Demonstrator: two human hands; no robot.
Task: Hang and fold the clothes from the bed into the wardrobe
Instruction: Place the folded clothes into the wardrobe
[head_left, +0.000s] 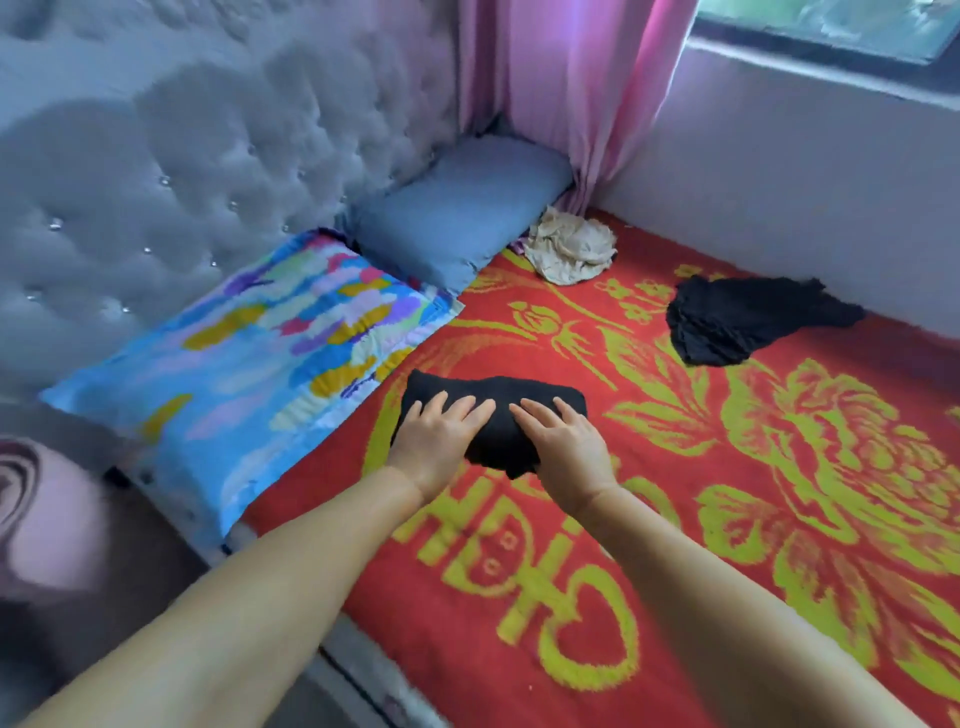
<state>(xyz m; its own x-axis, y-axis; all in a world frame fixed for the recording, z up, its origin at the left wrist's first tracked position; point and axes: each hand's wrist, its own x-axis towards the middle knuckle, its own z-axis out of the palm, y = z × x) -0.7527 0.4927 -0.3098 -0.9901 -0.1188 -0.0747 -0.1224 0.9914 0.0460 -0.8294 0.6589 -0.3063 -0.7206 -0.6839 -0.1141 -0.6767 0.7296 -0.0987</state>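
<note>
The near part of the folded black garment (493, 410) is being covered by both hands, so its front edge is being seen only as a small corner between the wrists, and the kind of clothing cannot be told. The wardrobe is not being shown in the head view. The bed (649, 597), which is being covered by a red blanket with a yellow flower pattern, is being cut off at the right and lower borders, and the yellow letters on it are being seen upside down and partly hidden under the arms. The left hand (441, 441) is being laid flat on the left half of the folded black garment, with fingers straight and slightly spread, nothing being gripped. The right hand (563, 444) is being pressed on the right half in the same released way, its fingers pointing toward the left hand. Both forearms are being stretched forward from the lower border. A loose black garment (737, 317) is lying well apart near the wall, and a crumpled beige cloth (569, 249) is lying just beside the grey-blue pillow (457, 208). A colourful pillow (249, 364) is lying against the tufted headboard (156, 171).
</note>
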